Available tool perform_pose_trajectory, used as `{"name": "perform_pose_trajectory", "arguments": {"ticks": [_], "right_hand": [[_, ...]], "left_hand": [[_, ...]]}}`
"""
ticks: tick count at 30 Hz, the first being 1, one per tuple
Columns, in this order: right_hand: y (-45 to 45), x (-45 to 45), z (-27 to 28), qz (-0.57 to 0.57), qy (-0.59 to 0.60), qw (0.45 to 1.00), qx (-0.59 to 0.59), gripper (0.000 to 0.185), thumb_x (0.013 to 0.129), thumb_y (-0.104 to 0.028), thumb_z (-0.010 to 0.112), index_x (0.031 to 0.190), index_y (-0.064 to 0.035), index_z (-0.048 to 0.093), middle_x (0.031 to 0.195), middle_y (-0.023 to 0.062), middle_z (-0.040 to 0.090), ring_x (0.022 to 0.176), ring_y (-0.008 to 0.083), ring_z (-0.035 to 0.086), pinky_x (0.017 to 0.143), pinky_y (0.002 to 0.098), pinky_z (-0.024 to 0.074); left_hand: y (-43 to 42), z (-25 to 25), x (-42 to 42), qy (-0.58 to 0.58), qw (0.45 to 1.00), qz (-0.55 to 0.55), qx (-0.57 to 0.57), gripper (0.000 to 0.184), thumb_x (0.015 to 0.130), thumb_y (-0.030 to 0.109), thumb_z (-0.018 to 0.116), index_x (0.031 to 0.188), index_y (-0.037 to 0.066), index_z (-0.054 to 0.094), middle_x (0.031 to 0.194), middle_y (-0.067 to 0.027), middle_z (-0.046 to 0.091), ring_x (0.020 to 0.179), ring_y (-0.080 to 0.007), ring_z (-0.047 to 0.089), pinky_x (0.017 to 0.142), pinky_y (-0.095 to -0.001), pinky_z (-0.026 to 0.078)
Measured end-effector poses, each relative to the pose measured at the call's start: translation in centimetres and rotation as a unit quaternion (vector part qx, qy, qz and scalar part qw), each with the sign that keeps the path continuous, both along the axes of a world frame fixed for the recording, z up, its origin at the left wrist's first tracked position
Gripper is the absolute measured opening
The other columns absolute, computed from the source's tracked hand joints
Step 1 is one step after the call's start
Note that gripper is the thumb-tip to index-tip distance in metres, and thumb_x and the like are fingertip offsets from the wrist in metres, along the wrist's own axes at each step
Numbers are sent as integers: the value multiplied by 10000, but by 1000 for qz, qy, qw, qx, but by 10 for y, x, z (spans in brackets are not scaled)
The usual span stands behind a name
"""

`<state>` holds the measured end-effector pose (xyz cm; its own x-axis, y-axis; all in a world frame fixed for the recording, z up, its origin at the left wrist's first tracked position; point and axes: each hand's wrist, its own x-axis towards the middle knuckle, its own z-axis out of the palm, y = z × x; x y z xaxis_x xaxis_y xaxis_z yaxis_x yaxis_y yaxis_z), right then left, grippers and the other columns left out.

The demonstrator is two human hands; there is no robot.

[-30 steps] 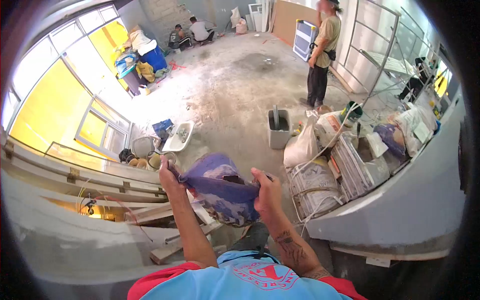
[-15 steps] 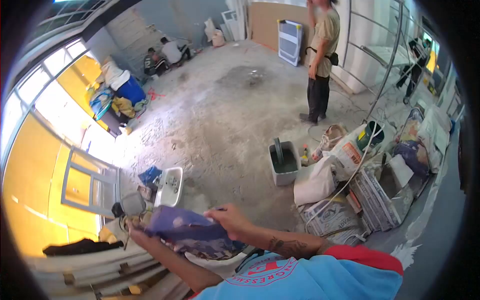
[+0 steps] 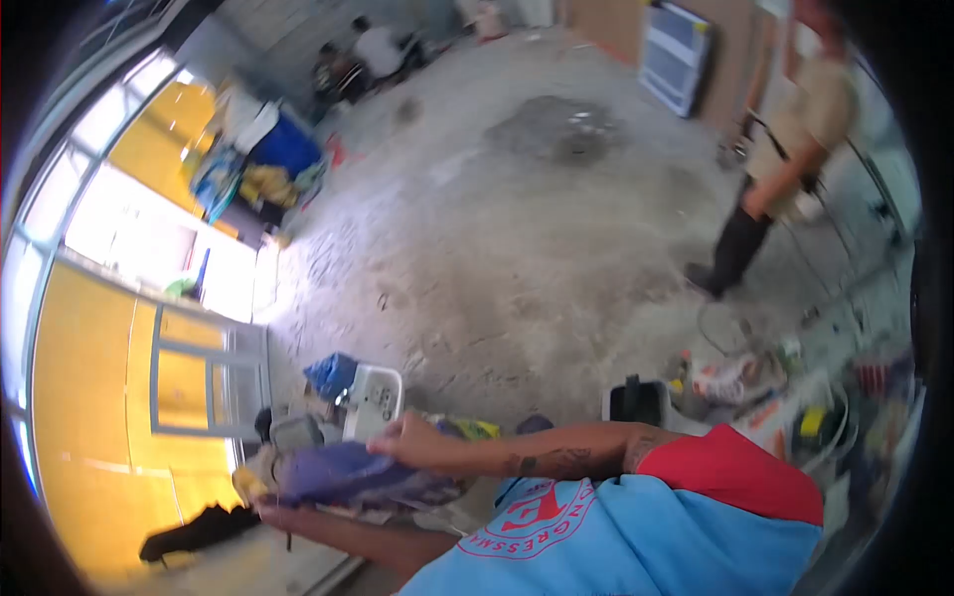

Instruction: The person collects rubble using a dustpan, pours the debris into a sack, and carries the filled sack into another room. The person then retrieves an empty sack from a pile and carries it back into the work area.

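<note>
A purple, stained sack or cloth [image 3: 338, 475] is stretched between my hands at the lower left. My right hand [image 3: 409, 443] is closed on its upper right edge. At its left end, my left hand [image 3: 273, 509] grips it from below, with the fingers partly hidden and blurred. Just beyond the purple sack lies a white sink [image 3: 376, 399], with a blue plastic bag [image 3: 331, 375] beside it.
A person in a tan shirt [image 3: 810, 119] stands at the right. Near my right elbow are a grey bucket [image 3: 638, 401] and bags. Two people crouch by the back wall. A window frame [image 3: 209, 372] leans at the left, near a blue barrel [image 3: 288, 144].
The view has swung, and my hands with the purple sack now sit lower left. My right hand has come closer to my left. The person in tan has changed posture, legs apart.
</note>
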<state>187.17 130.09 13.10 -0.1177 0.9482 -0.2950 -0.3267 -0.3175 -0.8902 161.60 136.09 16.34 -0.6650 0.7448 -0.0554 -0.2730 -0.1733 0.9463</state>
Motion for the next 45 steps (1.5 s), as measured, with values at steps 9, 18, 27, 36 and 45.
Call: {"name": "perform_pose_trajectory", "arguments": {"ticks": [9, 18, 27, 36, 45], "right_hand": [[294, 240, -3, -58, 80, 995, 8, 243, 800, -208, 657, 808, 35, 668, 678, 56, 600, 582, 108, 533, 517, 280, 431], [526, 500, 17, -46, 106, 993, 20, 309, 812, -266, 654, 756, 38, 643, 640, 39, 575, 566, 102, 512, 526, 275, 422], [769, 779, 3, -127, 79, 989, 0, 547, 861, -461, 588, 530, -46, 452, 526, 0, 401, 512, 110, 337, 501, 322, 319], [948, 1060, -28, -126, 41, 990, -49, 478, 861, -448, 595, 649, -20, 581, 580, 21, 492, 546, 109, 446, 504, 331, 385], [1133, 1374, -14, -153, 32, 988, -23, 499, 858, -465, 593, 647, -13, 611, 584, 17, 526, 538, 109, 475, 500, 311, 399]], "left_hand": [[236, 26, 300, 90, 973, 83, 197, 331, 944, 333, 398, 929, 24, 513, 883, -121, 531, 831, -260, 565, 806, -436, 483], [462, -15, 465, 316, 934, 140, 91, 337, 938, 380, 435, 959, 47, 485, 892, -75, 449, 827, -170, 457, 724, -341, 436], [726, 1, 748, -49, 997, 42, 34, 396, 895, 349, 507, 993, -32, 551, 1028, -142, 538, 947, -292, 551, 877, -416, 452], [976, -67, 1048, -27, 999, -19, -41, 420, 862, 317, 496, 1069, -47, 526, 1075, -166, 536, 960, -301, 560, 858, -435, 471], [1189, -61, 1348, 14, 997, -70, -6, 468, 821, 269, 482, 1152, -61, 497, 1130, -199, 531, 984, -318, 572, 838, -459, 495]]}}
